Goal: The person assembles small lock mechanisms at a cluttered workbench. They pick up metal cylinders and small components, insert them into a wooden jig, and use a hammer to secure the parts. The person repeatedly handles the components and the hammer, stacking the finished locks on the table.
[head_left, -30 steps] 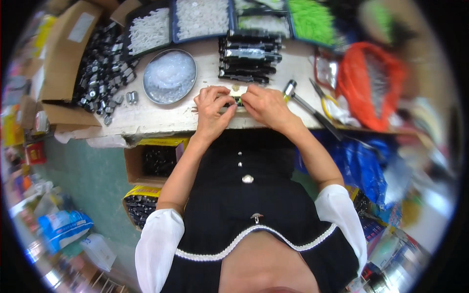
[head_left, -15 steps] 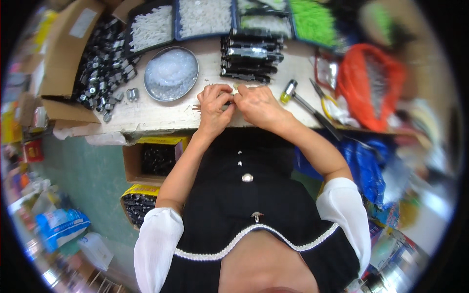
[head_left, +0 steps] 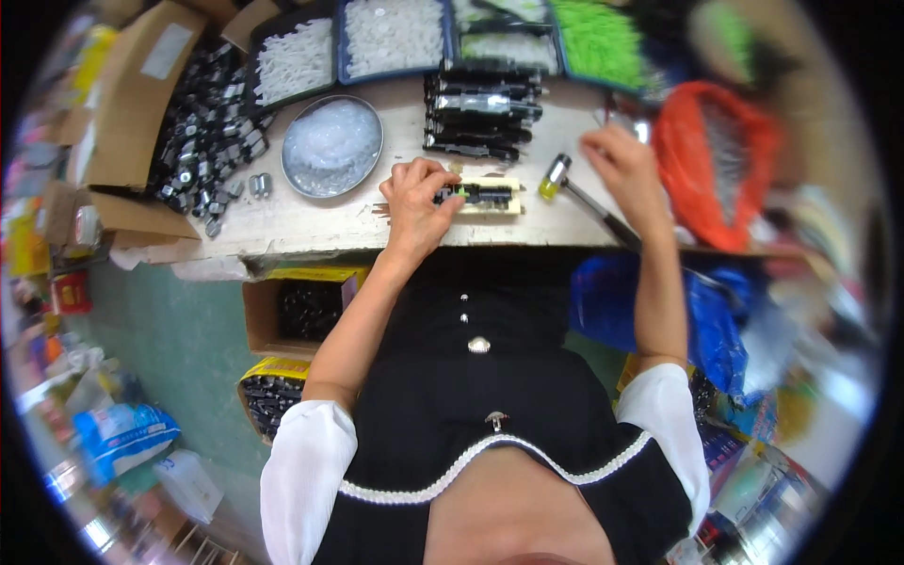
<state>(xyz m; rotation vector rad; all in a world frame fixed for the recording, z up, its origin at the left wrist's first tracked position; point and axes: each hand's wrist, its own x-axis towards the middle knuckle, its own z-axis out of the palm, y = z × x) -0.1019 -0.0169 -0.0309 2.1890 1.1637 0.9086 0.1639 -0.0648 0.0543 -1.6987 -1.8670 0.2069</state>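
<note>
A cream-coloured block fixture (head_left: 514, 204) lies on the bench in front of me, with a slim black part (head_left: 488, 196) in it and a speck of bright green on it. My left hand (head_left: 414, 202) grips the left end of this black part, its thumb and fingers bent around it. Over to the right, my right hand (head_left: 626, 174) hovers near the red bag, fingers loosely bent and apart, with nothing visible in them. Between the fixture and that hand lies a hammer (head_left: 557, 173) with a yellow face and a dark handle.
Stacked black parts (head_left: 482, 113) lie behind the fixture. A round metal dish (head_left: 331, 146) of clear pieces sits left, beside a heap of metal pieces (head_left: 202, 141) by a cardboard box (head_left: 141, 94). Trays of white and green pieces (head_left: 598, 42) line the back; a red bag (head_left: 673, 160) stands right.
My right hand has left the fixture and moved right, past the hammer, over where the yellow-handled tool lay. The fixture and black part now show; my left hand stays in place.
</note>
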